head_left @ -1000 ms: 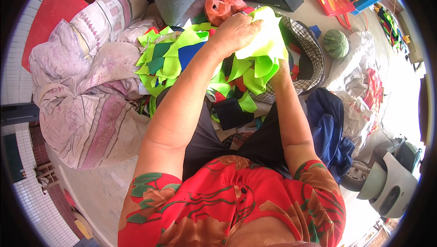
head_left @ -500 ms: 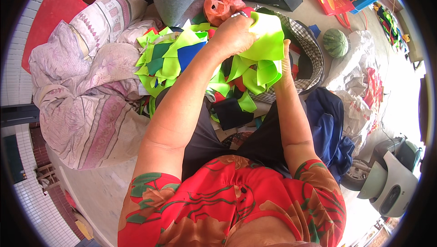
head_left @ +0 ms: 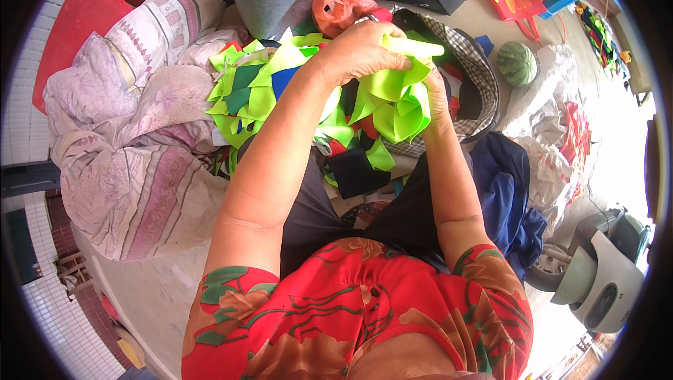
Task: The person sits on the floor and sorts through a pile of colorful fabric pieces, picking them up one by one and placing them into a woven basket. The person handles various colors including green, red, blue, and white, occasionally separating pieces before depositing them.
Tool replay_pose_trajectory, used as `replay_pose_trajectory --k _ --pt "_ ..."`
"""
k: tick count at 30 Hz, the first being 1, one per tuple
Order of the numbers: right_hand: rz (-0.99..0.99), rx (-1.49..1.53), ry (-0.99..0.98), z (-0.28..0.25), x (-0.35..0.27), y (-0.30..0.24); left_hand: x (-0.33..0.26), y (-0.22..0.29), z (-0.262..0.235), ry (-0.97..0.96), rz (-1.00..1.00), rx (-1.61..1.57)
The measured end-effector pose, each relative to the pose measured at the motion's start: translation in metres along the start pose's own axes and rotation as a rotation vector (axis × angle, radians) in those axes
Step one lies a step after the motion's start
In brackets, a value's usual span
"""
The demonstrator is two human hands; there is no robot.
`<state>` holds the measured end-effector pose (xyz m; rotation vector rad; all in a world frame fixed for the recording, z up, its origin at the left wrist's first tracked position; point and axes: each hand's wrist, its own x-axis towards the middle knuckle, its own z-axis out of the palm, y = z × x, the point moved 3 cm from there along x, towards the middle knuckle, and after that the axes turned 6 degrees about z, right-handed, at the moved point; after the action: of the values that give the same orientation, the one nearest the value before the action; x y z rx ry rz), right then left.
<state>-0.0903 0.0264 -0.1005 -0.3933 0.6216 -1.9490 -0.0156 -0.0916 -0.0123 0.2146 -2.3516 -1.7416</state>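
Note:
Several neon yellow-green fabric pieces point(head_left: 396, 103) hang bunched between my two hands. My left hand point(head_left: 363, 49) reaches over them from the left, its fingers closed on the upper edge, with the thumb along a folded strip. Around their right side wraps my right hand point(head_left: 436, 92); its fingers are partly hidden by the cloth. Below and to the left spreads a pile of fabric scraps point(head_left: 263, 85), mostly neon, with green, blue, red and black among them. A black scrap point(head_left: 359, 173) lies near my knees. Just behind my right hand stands a checked fabric-lined basket point(head_left: 484, 92) holding dark cloth.
A grey felt bin point(head_left: 263, 1) and a red plastic bag point(head_left: 343, 5) stand at the far side. Patterned bedding point(head_left: 133, 148) is heaped on the left. To the right are a watermelon point(head_left: 517, 64), white sacks point(head_left: 547, 134), dark blue cloth point(head_left: 501, 191) and a scooter point(head_left: 606, 275).
The upper neon piece, spread flat and raised before, is now folded down onto the others. My left hand has turned over it, and my right hand has come slightly inward.

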Motion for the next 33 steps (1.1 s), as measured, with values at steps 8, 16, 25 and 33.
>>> replay_pose_trajectory --k 8,16,25,33 --pt "-0.022 -0.026 0.129 -0.001 0.012 0.004 -0.001 -0.010 -0.049 0.113 -0.096 0.560" --pt "-0.046 0.269 0.312 -0.035 0.021 0.004 -0.051 0.008 -0.130 0.295 -0.705 1.196" --pt "-0.069 0.255 0.105 -0.032 0.026 0.016 -0.019 0.008 -0.048 0.127 -0.104 0.808" --pt "-0.029 0.171 -0.051 -0.018 0.021 0.014 -0.013 0.016 -0.012 -0.020 -0.010 0.864"
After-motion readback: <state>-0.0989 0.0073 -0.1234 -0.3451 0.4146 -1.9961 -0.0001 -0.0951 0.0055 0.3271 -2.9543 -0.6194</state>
